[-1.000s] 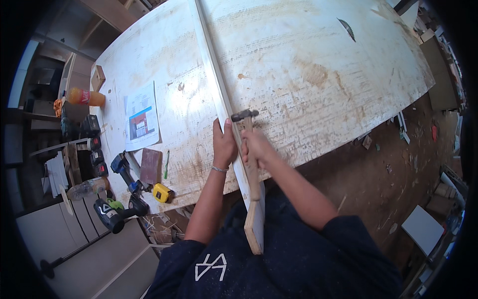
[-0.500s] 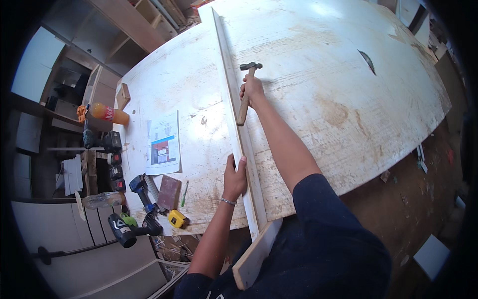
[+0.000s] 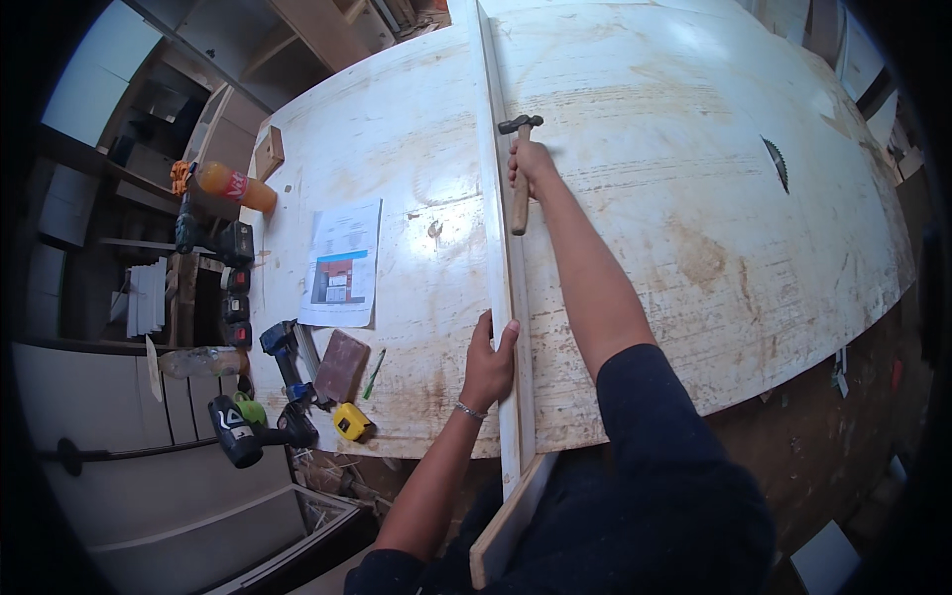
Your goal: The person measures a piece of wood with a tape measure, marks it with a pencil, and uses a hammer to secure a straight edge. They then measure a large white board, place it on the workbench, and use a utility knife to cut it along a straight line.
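Note:
A long, narrow white board [image 3: 498, 248] runs from the far edge of the worktable past its near edge. A short wooden crosspiece [image 3: 508, 531] meets its near end, close to my body. My left hand [image 3: 490, 369] grips the board near that end, thumb over the upper edge and fingers at its left side. My right hand [image 3: 533, 167] is closed round the wooden handle of a ball-peen hammer [image 3: 521, 203], just right of the board. The hammer's dark metal head points away from me, beside the board's far half.
The worn white tabletop [image 3: 635, 149] carries a printed sheet [image 3: 342, 263], a maroon block [image 3: 342, 365], a yellow tape measure [image 3: 352, 421] and a green pen [image 3: 375, 375]. Along the left edge are a blue nail gun [image 3: 283, 349], drills, batteries and an orange drink bottle [image 3: 236, 186]. A saw blade [image 3: 775, 164] lies right.
The view has shifted, so the table and board appear farther right. Both hands keep their holds on the board and hammer, and the hammer remains beside the board.

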`<state>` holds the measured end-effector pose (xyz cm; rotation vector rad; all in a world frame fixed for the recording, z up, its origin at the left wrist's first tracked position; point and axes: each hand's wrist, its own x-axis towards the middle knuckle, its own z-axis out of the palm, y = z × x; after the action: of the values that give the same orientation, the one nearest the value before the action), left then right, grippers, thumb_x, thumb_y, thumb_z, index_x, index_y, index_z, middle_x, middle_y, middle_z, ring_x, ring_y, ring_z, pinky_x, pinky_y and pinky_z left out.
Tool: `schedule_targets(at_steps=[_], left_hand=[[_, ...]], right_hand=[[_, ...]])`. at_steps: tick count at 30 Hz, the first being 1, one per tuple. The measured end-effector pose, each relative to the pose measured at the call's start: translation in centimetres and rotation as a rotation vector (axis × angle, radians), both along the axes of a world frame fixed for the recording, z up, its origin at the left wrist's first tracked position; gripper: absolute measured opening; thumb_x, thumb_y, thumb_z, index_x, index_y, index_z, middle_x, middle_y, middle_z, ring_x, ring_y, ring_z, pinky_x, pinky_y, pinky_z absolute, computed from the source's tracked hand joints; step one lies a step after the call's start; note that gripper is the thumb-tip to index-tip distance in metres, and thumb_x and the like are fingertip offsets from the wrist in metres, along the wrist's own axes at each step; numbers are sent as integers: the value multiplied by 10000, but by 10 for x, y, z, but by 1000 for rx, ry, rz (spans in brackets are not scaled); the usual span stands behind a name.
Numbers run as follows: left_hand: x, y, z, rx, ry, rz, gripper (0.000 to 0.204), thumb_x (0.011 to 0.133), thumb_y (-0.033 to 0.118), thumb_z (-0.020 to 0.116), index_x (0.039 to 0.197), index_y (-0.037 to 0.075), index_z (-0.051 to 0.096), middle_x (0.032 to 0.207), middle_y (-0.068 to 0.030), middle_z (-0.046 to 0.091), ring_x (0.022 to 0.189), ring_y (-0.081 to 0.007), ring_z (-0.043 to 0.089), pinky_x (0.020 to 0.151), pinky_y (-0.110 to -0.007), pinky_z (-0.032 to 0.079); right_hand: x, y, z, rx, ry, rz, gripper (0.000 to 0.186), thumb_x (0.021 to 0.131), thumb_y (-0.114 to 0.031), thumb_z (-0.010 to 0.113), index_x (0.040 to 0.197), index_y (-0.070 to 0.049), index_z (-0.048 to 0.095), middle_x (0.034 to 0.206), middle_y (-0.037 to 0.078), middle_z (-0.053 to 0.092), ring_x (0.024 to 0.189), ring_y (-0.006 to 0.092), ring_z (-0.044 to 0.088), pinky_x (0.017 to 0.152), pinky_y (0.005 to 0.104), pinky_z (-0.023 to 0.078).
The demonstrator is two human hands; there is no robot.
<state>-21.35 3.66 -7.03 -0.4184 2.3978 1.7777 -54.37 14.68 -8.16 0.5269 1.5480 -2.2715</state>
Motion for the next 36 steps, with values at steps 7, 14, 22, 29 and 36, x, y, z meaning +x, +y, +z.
schedule_targets(at_steps=[7,14,22,29,36], left_hand=[[-3,4,-28,-290,164,47,648,1007,403,638,1415,-74,477,1284,-250,632,1198,-311,606,1036,-379,461],[-12,50,-27,-74,147,-73,726,960,393,696,1520,20,423,1462,-308,446,1355,-368,448,1110,-439,382],[8,171,-34,-770,93,5,759,847,351,709,1552,246,448,1645,-341,72,1516,-538,71,1166,-661,149],[30,244,-38,-728,66,21,733,868,357,710,1546,242,455,1633,-347,116,1514,-531,84,1179,-666,153],[67,38,-54,-470,286,560,802,838,274,814,1506,34,441,1528,-241,447,1449,-374,381,1222,-476,267]], right_hand=[[13,43,12,14,42,112,289,1038,-366,477,1045,-80,515,611,16,493,464,157,506,419,337,438],[236,139,104,392,131,292,340,1024,-362,541,1153,-48,559,596,7,481,377,127,437,350,314,385],[357,363,206,839,144,30,260,997,-269,611,1186,-103,547,580,-37,433,383,75,407,332,273,338],[389,405,114,765,88,231,481,921,-82,556,1398,-101,497,687,-19,503,501,72,468,435,255,381],[339,255,87,546,380,617,676,865,2,510,1522,-118,401,1133,119,605,975,220,628,859,361,522]])
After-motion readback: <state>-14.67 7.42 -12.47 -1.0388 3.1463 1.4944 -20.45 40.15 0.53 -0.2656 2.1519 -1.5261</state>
